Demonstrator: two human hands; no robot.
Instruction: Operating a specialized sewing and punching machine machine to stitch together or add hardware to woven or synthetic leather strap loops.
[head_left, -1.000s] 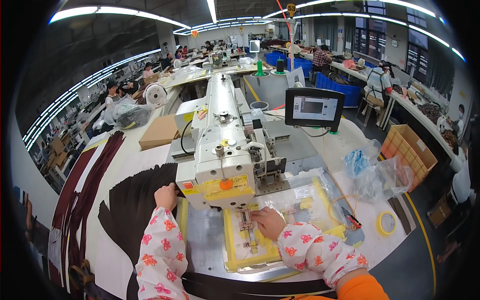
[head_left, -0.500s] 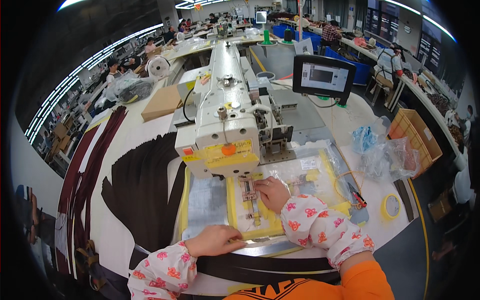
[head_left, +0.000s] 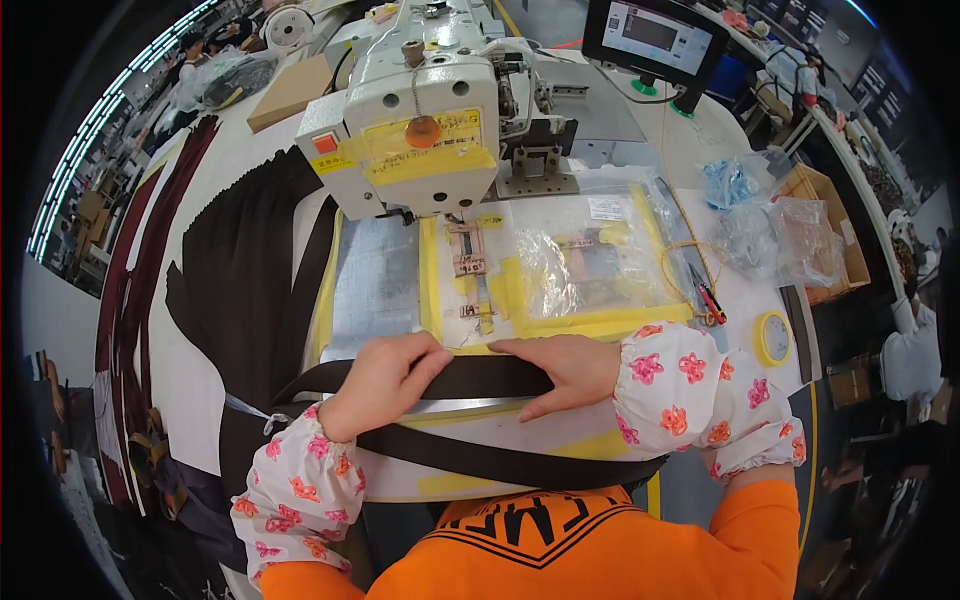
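Both sleeved forearms (head_left: 297, 490) slant inward, backs of the hands upward. The left hand (head_left: 382, 382) curls its fingers, thumb close to them; the right hand (head_left: 572, 370) (flatter of the two) points leftward, thumb spread apart.

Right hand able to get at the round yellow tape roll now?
Probably yes: the tape roll lies uncovered beyond the white floral sleeve; the right hand would first have to leave the dark brown strip.

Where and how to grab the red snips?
Probably by the red handles, coming from the person's near right: the snips lie slanted, handles toward that side and tips pointing away to the far left, so the tips stay clear of the grip.
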